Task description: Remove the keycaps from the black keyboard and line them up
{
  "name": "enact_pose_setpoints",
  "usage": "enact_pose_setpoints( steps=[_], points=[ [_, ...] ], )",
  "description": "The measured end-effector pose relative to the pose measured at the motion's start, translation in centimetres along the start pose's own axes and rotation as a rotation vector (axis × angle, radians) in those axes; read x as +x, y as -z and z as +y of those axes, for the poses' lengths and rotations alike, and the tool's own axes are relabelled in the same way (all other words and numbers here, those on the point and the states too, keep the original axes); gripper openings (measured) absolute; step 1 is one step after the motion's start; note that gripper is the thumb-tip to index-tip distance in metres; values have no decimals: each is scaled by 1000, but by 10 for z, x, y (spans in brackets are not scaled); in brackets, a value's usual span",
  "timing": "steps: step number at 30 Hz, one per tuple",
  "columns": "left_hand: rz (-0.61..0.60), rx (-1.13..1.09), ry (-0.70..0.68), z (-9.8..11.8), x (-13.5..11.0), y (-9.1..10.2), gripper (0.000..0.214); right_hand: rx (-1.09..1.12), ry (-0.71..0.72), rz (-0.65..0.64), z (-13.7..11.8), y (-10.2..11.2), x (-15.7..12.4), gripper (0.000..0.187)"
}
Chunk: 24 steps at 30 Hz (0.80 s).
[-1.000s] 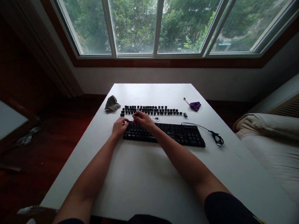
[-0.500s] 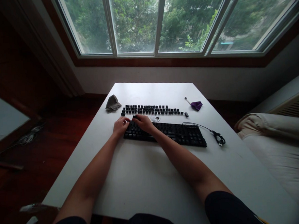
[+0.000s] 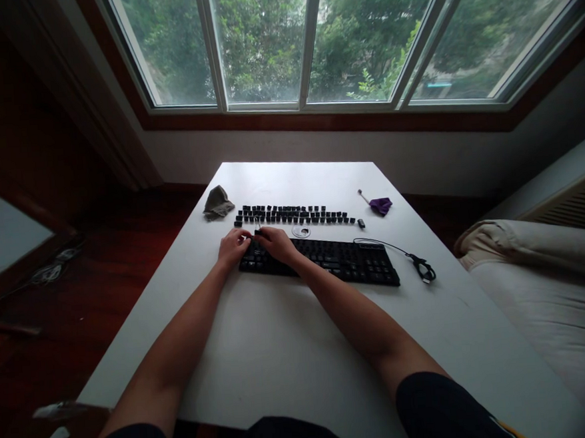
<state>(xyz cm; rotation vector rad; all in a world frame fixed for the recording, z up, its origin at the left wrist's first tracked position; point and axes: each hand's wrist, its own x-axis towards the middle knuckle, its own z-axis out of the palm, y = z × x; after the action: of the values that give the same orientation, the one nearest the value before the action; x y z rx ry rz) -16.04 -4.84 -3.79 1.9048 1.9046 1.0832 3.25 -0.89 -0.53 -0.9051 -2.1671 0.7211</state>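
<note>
A black keyboard [image 3: 345, 260] lies across the white table [image 3: 281, 340]. Behind it, several loose black keycaps [image 3: 297, 214] lie in rows. My left hand [image 3: 232, 246] rests on the keyboard's left end with its fingers bent, gripping that corner. My right hand [image 3: 275, 241] is just beside it, over the keyboard's top left keys. Its fingertips are pinched on a small dark keycap [image 3: 257, 231], which is very small in view. The two hands almost touch.
A crumpled grey cloth [image 3: 218, 203] lies at the back left, a purple brush [image 3: 380, 205] at the back right. A small wire ring [image 3: 301, 232] sits behind the keyboard. The keyboard's cable and plug [image 3: 423, 269] trail right. A cushioned seat [image 3: 542, 281] stands on the right.
My right hand came down and left from the keycap rows to the keyboard's top left corner, still pinched. My left hand stayed on the keyboard's left end.
</note>
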Motion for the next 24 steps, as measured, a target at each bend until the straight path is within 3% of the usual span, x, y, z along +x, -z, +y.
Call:
enact_pose_setpoints(
  steps=[5, 11, 15, 20, 24],
  points=[
    [-11, 8, 7, 1, 0, 2, 17, 2, -64, -43, 5, -1, 1, 29],
    [-9, 3, 11, -1, 1, 0, 18, -41, 189, -135, -5, 1, -6, 20],
    [-8, -18, 10, -1, 0, 1, 18, -88, 233, -155, -8, 1, -11, 16],
    [42, -105, -117, 4, -3, 2, 17, -81, 208, -87, -6, 1, -17, 14],
    [-76, -115, -216, 7, -4, 0, 18, -135, 152, -46, -4, -1, -19, 19]
  ],
)
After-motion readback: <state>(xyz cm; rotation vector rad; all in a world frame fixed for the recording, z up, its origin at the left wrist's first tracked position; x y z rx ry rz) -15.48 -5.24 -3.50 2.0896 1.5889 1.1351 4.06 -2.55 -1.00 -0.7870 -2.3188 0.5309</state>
